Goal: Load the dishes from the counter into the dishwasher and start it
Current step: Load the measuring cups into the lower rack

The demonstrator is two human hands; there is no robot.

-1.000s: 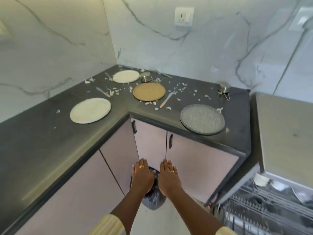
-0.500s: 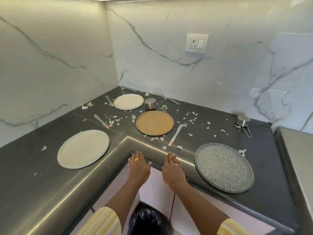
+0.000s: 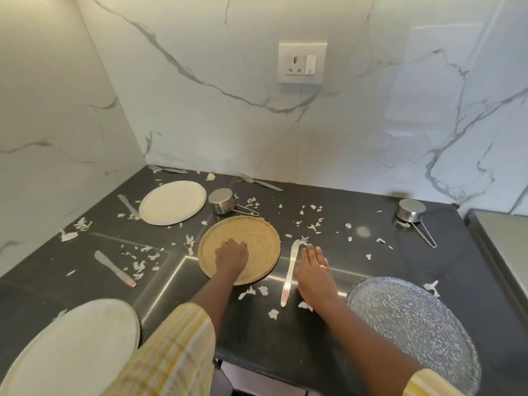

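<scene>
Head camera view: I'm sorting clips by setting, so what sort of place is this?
Probably a home kitchen: a dark corner counter against marble-look walls, holding a tan plate, a fork and a small steel pan, with a wall socket above.

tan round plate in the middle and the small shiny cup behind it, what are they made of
Tan round plate: looks like matte stoneware or ceramic, from its grainy, speckled, non-reflective surface; melamine is possible. Small shiny round cup with wire handle: likely polished stainless steel, from its silver colour and mirror-like highlights.
</scene>
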